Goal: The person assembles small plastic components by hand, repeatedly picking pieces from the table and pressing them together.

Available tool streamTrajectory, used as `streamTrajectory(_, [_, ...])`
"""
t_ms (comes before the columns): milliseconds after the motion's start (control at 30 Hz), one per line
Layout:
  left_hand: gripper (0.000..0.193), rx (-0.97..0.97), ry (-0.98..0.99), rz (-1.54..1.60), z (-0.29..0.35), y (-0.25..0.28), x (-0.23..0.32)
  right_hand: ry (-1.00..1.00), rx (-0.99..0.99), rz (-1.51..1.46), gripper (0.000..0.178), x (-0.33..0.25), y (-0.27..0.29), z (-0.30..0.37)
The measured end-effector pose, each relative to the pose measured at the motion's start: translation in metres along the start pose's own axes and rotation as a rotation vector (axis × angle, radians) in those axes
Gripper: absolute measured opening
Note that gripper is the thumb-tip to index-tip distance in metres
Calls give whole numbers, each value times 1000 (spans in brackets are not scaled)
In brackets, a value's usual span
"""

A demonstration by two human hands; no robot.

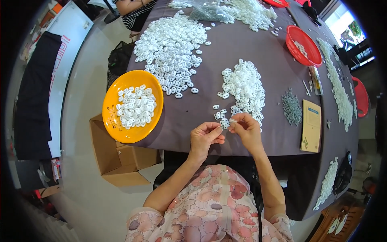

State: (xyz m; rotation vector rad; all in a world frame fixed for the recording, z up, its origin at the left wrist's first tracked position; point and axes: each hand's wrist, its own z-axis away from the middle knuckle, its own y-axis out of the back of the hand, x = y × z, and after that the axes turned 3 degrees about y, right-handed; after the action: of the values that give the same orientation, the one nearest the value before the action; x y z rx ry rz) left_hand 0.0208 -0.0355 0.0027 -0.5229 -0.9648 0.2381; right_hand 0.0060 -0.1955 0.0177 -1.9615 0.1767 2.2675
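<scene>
Close together at the table's near edge, both my hands are closed in pinches. My right hand [248, 132] holds a small white plastic piece [232, 121] between thumb and fingertips. The thumb and forefinger of my left hand [206, 139] press together; whatever they hold is too small to make out. Just beyond the fingertips lie several loose white pieces [217, 115] with dark holes. They border a long heap of similar white pieces [246, 84]. Over on the left, an orange plate [111, 130] carries a pile of white oval pieces [137, 107].
A large heap of white two-holed ovals [171, 48] spreads beyond the plate. To the right lie small grey parts [292, 107], a tan notebook [311, 127] and a red basket [303, 34]. An opened cardboard box [105, 153] stands below the plate. Another person [133, 8] sits far left.
</scene>
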Motion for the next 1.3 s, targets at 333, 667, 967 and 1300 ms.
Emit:
streamTrajectory(333, [10, -128, -60, -29, 1, -14, -5, 90, -69, -189, 13, 8, 7, 28])
streamTrajectory(667, [10, -107, -30, -43, 8, -19, -12, 81, 54, -294, 18, 15, 11, 32])
streamTrajectory(967, [10, -115, -61, -102, 6, -16, -16, 152, 7, -219, 19, 10, 11, 33])
streamTrajectory(1300, [8, -123, -95, -182, 7, -18, -14, 199, -58, -88, 23, 6, 9, 33])
